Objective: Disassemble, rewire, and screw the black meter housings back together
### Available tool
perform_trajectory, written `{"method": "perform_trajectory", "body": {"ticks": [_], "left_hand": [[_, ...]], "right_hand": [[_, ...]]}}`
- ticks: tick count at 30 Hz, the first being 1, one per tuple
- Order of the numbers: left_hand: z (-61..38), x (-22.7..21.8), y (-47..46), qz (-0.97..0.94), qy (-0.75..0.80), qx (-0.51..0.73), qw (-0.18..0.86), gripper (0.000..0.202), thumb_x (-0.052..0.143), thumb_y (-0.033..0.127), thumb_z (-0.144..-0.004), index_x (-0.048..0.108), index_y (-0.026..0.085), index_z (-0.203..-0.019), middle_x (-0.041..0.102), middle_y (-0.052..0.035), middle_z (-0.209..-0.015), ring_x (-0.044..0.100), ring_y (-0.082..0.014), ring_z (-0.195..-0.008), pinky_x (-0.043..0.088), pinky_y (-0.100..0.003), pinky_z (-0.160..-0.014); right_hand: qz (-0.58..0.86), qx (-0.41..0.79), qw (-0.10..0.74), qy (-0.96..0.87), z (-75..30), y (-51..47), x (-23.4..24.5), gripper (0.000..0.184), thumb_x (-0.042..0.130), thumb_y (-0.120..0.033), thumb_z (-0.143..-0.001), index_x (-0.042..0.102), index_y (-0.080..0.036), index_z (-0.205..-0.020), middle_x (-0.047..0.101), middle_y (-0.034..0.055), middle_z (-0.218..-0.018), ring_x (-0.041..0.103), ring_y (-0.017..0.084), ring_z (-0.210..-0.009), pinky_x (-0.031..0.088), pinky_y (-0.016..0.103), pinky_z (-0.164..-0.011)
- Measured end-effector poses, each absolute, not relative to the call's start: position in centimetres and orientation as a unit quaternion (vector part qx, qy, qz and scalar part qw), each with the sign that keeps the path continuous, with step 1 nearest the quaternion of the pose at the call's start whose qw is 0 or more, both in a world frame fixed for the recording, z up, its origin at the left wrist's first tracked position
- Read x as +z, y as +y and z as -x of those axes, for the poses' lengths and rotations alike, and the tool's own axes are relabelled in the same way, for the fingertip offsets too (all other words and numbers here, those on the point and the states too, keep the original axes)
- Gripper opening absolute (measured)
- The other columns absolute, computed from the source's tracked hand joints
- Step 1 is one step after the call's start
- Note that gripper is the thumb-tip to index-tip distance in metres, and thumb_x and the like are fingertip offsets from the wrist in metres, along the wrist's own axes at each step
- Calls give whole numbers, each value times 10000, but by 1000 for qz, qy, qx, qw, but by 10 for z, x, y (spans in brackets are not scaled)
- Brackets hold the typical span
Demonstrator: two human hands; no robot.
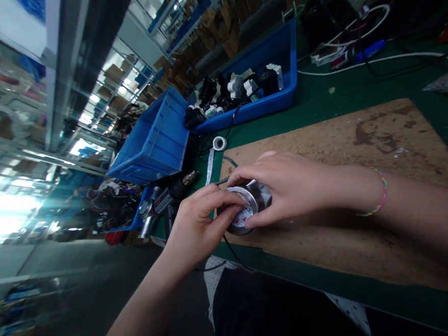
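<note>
A round silver metal housing (262,192) is held just above or on the brown board, its open end facing left. Inside its rim sits a white disc (242,218) with small red marks. My right hand (287,190) wraps round the housing from the right, thumb at the lower rim and fingers over the top. My left hand (201,220) comes from the lower left, thumb and forefinger pinched together against the disc. Whatever lies between those fingertips is hidden. A dark cable (235,253) runs below the housing.
The brown board (364,132) lies on a green table (320,103). Beyond it, a blue bin (286,93) holds black and white parts, beside a tilted blue crate (160,143). A tape roll (219,143) and a heat gun-like tool (164,199) lie left. Cables and a blue-handled tool (370,50) are at the back.
</note>
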State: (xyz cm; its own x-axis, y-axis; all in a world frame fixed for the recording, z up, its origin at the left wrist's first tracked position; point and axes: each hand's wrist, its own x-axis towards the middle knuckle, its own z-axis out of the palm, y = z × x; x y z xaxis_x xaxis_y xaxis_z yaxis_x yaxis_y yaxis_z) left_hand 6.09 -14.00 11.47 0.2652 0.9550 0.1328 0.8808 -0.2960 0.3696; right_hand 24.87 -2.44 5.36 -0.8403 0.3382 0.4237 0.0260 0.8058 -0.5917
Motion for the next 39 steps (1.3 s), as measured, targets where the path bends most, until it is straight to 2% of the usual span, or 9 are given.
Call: {"method": "perform_trajectory", "body": {"ticks": [4,9,15,19,23,29,35,39], "left_hand": [[-60,110,-144,-784,585,186,90,114,673,140,-889,743,216,-938,709,-14,-853,650,-143,-785,503,-259,-713],[-59,107,-145,-749,614,219,119,68,726,186,-863,731,201,-929,732,-1,-857,670,-131,-777,519,-247,-731],[-60,109,-146,-690,644,239,228,92,715,246,-880,755,198,-947,759,-26,-900,708,-151,-771,567,-247,-696],[-64,108,-147,-646,659,265,279,99,721,248,-870,753,186,-940,761,-30,-856,715,-151,-723,576,-226,-637],[-70,108,-147,-647,660,279,260,60,731,212,-850,753,175,-891,756,-20,-801,706,-141,-691,566,-211,-619],[-74,105,-152,-665,652,289,223,50,722,192,-850,760,193,-881,751,-7,-789,688,-131,-659,542,-207,-580],[-79,103,-154,-678,648,297,177,45,730,159,-833,749,196,-852,727,7,-759,652,-116,-629,508,-207,-556],[-80,104,-154,-686,646,284,176,65,732,153,-835,752,209,-862,746,3,-810,680,-135,-691,527,-220,-593]], "right_hand": [[96,289,264,-915,-248,-24,54,611,753,-593,-750,634,-222,-1221,737,65,-998,666,258,-908,407,345,-797],[93,291,264,-915,-248,-24,54,595,757,-583,-751,641,-229,-1215,736,65,-1007,666,261,-912,413,345,-798],[94,309,262,-909,-250,-26,57,559,758,-564,-755,665,-234,-1198,737,61,-990,665,269,-911,433,363,-809],[90,316,261,-908,-253,-30,63,415,734,-471,-798,693,-277,-1162,743,31,-952,669,276,-918,438,430,-905],[128,336,243,-901,-254,-33,69,321,664,-414,-859,721,-279,-1145,753,44,-972,675,285,-941,468,432,-897],[188,415,196,-868,-253,-36,76,389,688,-447,-827,725,-244,-1157,727,65,-1164,683,269,-981,527,320,-753],[205,481,169,-835,-251,-37,77,362,727,-399,-789,721,-260,-1123,745,30,-1097,690,235,-920,540,294,-714],[226,503,163,-818,-249,-38,82,294,746,-356,-763,740,-263,-1041,754,13,-1043,691,227,-900,538,293,-727]]}}
